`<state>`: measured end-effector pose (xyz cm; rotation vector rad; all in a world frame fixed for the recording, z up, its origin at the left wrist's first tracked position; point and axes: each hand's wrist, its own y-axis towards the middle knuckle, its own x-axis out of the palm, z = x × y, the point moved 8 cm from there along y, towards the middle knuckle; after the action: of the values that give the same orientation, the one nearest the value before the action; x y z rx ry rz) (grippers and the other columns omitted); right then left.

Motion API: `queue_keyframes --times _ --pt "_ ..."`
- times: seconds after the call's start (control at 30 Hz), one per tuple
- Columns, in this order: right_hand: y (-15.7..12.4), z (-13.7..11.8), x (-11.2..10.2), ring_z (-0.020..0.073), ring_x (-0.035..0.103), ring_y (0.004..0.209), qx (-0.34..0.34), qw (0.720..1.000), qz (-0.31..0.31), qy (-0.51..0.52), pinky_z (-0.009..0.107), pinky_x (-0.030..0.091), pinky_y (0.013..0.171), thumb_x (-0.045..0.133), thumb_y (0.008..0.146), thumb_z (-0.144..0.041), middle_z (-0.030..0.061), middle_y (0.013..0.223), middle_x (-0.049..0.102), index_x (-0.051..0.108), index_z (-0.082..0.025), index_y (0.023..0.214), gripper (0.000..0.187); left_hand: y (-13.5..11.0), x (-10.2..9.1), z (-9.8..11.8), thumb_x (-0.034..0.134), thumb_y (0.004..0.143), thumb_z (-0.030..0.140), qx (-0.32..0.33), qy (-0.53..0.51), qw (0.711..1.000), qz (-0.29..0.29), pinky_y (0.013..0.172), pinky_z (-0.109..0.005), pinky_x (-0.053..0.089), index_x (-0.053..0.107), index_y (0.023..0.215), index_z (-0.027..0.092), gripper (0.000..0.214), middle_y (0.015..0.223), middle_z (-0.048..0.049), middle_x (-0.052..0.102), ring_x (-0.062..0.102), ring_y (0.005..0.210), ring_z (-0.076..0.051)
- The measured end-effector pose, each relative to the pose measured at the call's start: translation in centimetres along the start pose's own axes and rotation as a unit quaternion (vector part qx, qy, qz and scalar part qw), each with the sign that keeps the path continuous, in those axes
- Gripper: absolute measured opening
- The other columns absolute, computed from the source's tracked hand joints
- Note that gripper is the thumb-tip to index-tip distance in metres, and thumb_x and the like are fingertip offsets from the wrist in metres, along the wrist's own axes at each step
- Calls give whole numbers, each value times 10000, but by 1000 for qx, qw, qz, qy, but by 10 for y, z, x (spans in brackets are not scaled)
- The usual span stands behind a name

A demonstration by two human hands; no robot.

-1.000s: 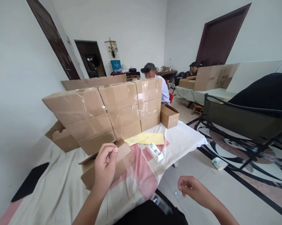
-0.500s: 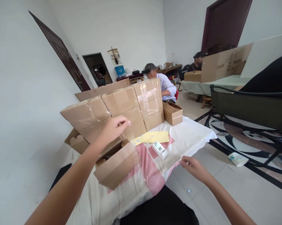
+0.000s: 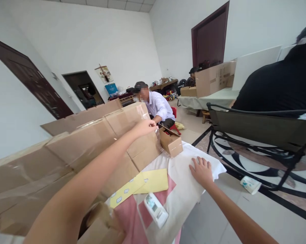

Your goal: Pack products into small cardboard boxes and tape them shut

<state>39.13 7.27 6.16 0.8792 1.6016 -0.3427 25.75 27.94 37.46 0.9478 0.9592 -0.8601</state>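
Observation:
My left hand (image 3: pixel 145 128) is stretched far out in front of the stacked cardboard boxes (image 3: pixel 122 118), beside the small open carton (image 3: pixel 175 146). Its fingers are pinched together, and whatever they may hold is too small to make out. My right hand (image 3: pixel 202 171) lies with spread fingers on the pale tablecloth (image 3: pixel 178 173) near the table's right edge. Between my arms are yellow sheets (image 3: pixel 154 181) with small pale stickers and a white handheld device (image 3: pixel 155 210) with a small window. An open cardboard box (image 3: pixel 102 227) is partly hidden below my left forearm.
Across the table a person in a light shirt (image 3: pixel 159 105) sits behind the boxes. On the right a person in black (image 3: pixel 272 81) leans by a dark folding cot (image 3: pixel 257 125). A white patterned container (image 3: pixel 250 184) lies on the floor.
My left hand has reached forward and right, from above the open box to the small carton. My right hand has moved from the cloth's edge onto it and spread. The view has shifted.

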Motion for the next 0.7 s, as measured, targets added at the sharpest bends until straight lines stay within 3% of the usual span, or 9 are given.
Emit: queue_keyframes --times 0.13,0.3,0.47,0.7 --pt "2 6 7 374 372 1417 4 1000 -9 -28 568 215 1162 414 1019 -402 166 1514 499 581 -186 1416 482 74 25 -1 630 777 407 25 7 1000 -9 642 -280 381 705 674 206 238 696 -15 685 577 699 -179" --pt "5 6 6 361 373 1416 13 999 -21 -27 560 221 1166 405 1011 -404 153 1507 512 593 -197 1404 482 134 31 -15 672 746 348 -5 16 1000 14 654 -282 370 709 677 222 149 722 -19 701 575 716 -190" --pt "6 5 3 354 383 1421 21 999 -29 -23 558 219 1176 421 998 -410 135 1504 521 603 -216 1391 475 172 35 -40 664 732 275 -70 -14 995 67 685 -291 390 676 633 208 120 703 -43 673 592 767 -217" --pt "7 7 3 352 398 1421 28 999 -32 -11 549 238 1175 427 988 -412 130 1494 532 613 -233 1371 462 206 42 -77 679 718 248 -165 -130 968 134 673 -305 403 627 604 206 132 657 -49 631 594 729 -218"
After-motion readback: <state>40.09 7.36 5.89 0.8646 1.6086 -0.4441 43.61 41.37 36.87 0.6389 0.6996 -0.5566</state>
